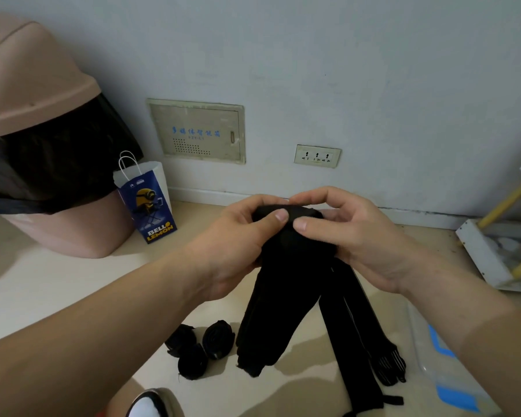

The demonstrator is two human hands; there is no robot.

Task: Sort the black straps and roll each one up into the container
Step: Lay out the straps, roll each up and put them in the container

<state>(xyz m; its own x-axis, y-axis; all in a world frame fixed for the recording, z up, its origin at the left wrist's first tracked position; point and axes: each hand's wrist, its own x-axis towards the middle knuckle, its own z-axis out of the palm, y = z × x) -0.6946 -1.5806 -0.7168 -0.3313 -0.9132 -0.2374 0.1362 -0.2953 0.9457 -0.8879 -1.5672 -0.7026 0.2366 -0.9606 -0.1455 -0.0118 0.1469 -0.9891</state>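
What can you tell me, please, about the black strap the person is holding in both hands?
The black strap looks like soft, matte fabric. Its upper end is wound into a thick roll held in the air between the left hand and the right hand, with both thumbs pressing on the roll's front and fingers curled behind. The unrolled rest hangs down as a wide, slightly folded band toward the pale floor, ending beside the rolled straps lying there.
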